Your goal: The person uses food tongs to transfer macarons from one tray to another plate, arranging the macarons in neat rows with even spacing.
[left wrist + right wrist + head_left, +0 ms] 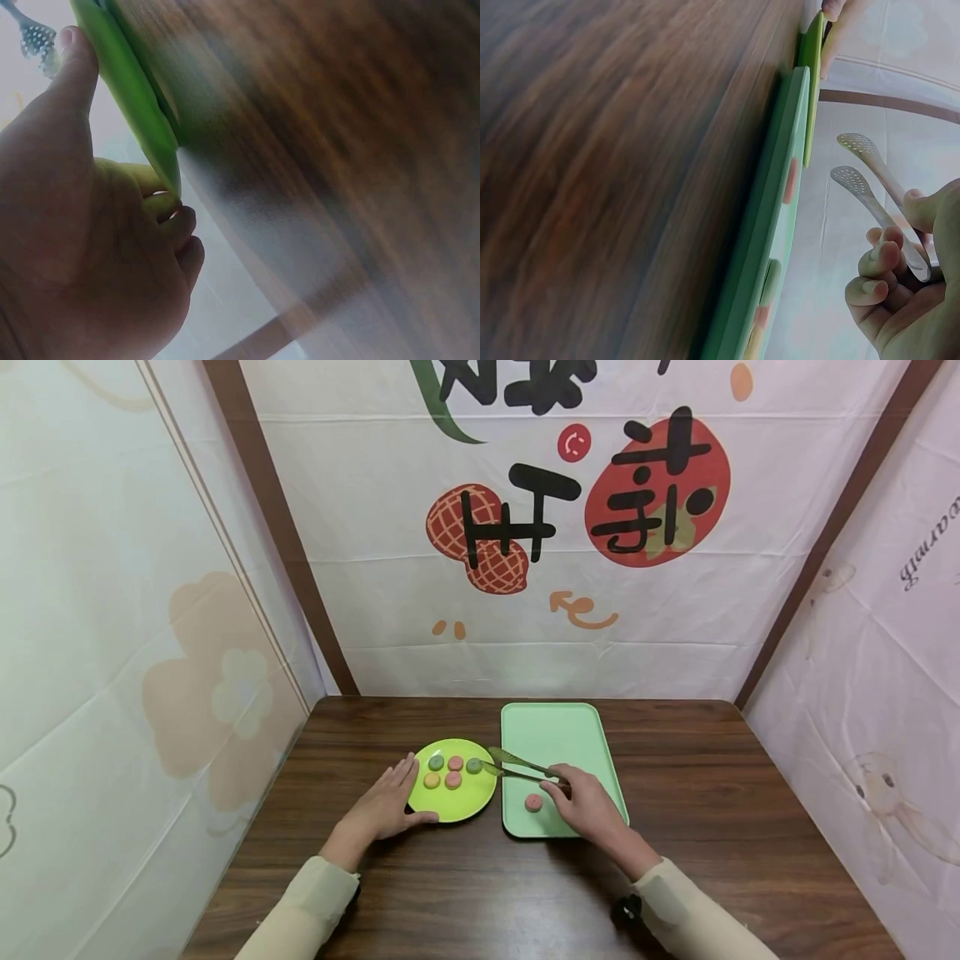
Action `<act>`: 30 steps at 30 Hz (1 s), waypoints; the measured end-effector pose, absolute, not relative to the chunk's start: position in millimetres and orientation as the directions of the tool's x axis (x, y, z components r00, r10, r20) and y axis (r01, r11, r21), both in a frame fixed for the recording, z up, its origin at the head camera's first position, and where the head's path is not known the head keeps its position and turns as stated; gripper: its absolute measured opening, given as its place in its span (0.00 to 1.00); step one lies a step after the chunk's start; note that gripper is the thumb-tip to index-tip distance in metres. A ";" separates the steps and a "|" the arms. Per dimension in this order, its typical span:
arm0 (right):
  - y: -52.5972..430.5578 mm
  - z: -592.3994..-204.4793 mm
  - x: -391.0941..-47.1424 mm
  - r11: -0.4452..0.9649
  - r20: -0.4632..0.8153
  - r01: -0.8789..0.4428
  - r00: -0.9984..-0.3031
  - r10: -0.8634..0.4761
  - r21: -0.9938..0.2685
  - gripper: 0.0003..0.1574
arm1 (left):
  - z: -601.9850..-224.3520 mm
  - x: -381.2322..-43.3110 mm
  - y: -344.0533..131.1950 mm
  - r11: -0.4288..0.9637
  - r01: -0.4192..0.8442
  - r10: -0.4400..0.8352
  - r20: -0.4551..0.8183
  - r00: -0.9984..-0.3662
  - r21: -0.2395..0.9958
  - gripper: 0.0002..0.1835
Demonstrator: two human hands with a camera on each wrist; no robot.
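Observation:
My left hand (pixel 386 797) rests at the left rim of a yellow-green plate (pixel 468 806), fingers extended along its edge and thumb at the front. On the plate lie several small macarons: green, pink (pixel 453 780) and yellow (pixel 432 780). My right hand (pixel 588 802) holds metal tongs (pixel 528 770) with perforated ends, fingers curled round the handle. The tong ends stand apart over the plate's right rim, close to a green macaron (pixel 474 765); nothing shows between them in the right wrist view. Below the tongs, a pink macaron (pixel 533 802) lies on a pale green tray (pixel 555 727).
Tray and plate stand side by side on a dark wood table (pixel 465 885). More macarons, including a green one (pixel 771 281), show along the tray in the right wrist view; the right hand hides them in the head view. A printed cloth (pixel 390 610) hangs behind the table.

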State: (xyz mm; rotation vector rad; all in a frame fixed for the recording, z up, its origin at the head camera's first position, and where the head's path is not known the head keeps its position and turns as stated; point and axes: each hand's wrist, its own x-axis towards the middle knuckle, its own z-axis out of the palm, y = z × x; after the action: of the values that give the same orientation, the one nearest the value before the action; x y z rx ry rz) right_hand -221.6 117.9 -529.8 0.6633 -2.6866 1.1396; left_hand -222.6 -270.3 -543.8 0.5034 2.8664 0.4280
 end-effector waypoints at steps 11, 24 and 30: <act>136.5 -529.8 -219.4 0.642 0.318 -0.434 -0.901 -0.296 -0.632 0.15 | -543.4 -222.4 -270.3 0.900 0.300 0.357 -0.140 -0.924 0.317 0.63; 158.1 -530.8 -214.0 0.628 0.333 -0.439 -0.898 -0.288 -0.642 0.17 | -545.3 -222.3 -269.7 0.904 0.291 0.348 -0.143 -0.926 0.314 0.64; 166.7 -532.4 -211.3 0.628 0.349 -0.459 -0.888 -0.300 -0.629 0.15 | -546.5 -223.8 -270.0 0.906 0.290 0.347 -0.150 -0.926 0.308 0.64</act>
State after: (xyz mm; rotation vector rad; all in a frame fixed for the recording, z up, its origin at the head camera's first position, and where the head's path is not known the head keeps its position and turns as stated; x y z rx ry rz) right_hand -211.3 166.7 -532.4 0.6241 -2.6397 1.1076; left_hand -223.8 -270.0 -546.5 0.4841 2.8684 0.4186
